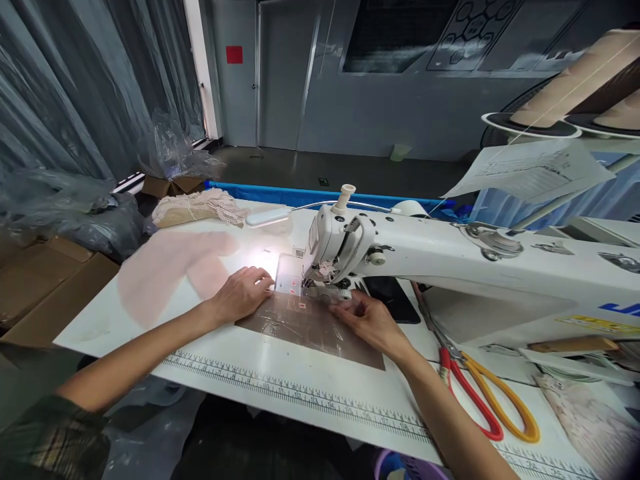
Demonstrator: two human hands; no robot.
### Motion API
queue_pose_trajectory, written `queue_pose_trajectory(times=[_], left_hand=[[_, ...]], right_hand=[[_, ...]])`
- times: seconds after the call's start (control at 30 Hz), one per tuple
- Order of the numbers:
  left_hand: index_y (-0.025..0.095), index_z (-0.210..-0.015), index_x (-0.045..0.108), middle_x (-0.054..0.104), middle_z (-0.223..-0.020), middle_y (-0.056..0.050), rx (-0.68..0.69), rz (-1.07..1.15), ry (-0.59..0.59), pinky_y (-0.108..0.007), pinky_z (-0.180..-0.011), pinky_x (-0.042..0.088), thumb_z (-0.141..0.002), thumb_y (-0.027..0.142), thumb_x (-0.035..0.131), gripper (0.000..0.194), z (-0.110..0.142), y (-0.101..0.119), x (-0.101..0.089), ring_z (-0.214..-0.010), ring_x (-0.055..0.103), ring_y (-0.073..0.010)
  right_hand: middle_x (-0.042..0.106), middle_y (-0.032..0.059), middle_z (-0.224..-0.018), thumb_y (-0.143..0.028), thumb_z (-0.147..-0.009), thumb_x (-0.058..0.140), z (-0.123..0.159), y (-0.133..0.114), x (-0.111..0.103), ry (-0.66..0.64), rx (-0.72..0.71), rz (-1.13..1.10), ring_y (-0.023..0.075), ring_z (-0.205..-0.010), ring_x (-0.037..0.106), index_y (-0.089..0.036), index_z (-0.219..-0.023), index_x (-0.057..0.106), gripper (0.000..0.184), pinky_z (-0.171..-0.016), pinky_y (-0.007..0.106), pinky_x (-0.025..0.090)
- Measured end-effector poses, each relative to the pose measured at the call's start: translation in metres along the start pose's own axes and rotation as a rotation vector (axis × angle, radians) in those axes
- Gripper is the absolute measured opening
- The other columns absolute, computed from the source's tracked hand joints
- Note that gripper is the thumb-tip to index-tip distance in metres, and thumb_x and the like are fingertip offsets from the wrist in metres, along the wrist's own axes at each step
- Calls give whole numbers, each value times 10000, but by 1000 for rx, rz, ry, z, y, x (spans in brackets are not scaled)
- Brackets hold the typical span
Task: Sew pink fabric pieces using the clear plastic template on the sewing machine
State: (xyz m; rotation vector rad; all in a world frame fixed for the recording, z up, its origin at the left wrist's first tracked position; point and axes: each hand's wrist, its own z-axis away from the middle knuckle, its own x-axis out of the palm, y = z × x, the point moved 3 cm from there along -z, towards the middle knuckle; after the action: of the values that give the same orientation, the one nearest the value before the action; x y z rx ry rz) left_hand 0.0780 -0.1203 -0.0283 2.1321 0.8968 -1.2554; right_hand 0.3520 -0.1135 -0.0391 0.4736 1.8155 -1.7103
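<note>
My left hand [244,293] rests palm down on the table, fingers stretched toward the needle plate [287,272], at the corner of a glossy brown sheet [310,327]. The fingers of my right hand [373,321] are drawn together just right of the presser foot, over the sheet's right part. Whatever they pinch is hidden or too small to name. Between both hands stands the head of a white sewing machine [330,243], its lamp lighting the plate. Left of my left hand lies a thin, sheer pink fabric piece [165,273].
A bundle of pale lace [200,205] sits at the back left. Scissors with red and yellow handles [487,393] lie right of my right forearm, near a black phone-like slab [393,300]. A printed ruler [300,397] runs along the front edge. Thread cones [575,80] stand upper right.
</note>
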Motion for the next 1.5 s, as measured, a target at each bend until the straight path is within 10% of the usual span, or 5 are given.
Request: queue_pose_trajectory(times=[0.23,0.4,0.57,1.03,1.5], left_hand=[[135,-1152,626,652,-1133,-158,436,177,-151,-407,-817,462,-892,528,567,475,15,34,3,-943,618,-261],[139,-1131,642,663,-1057,-144,144,626,-192,-396,-823,489,-822,645,590,595,13,20,-7,-940,623,-257],[131,-1292,493,649,-971,-102,-275,1242,-452,-298,-632,520,-793,731,538,782,19,0,-4,-783,644,-197],[143,-1391,346,652,-796,0,-737,976,-293,-244,-516,526,-819,297,658,670,21,4,-1,-542,653,-138],[105,-1394,348,638,-755,24,-844,1014,-285,-220,-536,494,-744,307,772,802,15,-16,-3,-525,589,-89]], right_hand=[[493,-31,-571,-548,-790,607,21,-9,-5,-98,-36,-89,125,-517,432,-172,-884,649,389,-489,255,340],[514,-32,-588,-560,-777,660,22,-38,30,-222,55,-284,95,-490,414,-165,-894,663,413,-446,221,301],[688,45,-841,-580,-748,711,6,-86,68,-349,4,-603,174,-763,649,-184,-991,667,467,-697,282,531],[572,130,-987,-170,-926,438,32,-37,52,-79,-703,444,255,-909,575,-192,-1255,606,369,-781,428,561],[547,122,-1055,-261,-975,414,12,-16,45,-103,-598,290,223,-894,588,-215,-1308,578,374,-788,417,562]])
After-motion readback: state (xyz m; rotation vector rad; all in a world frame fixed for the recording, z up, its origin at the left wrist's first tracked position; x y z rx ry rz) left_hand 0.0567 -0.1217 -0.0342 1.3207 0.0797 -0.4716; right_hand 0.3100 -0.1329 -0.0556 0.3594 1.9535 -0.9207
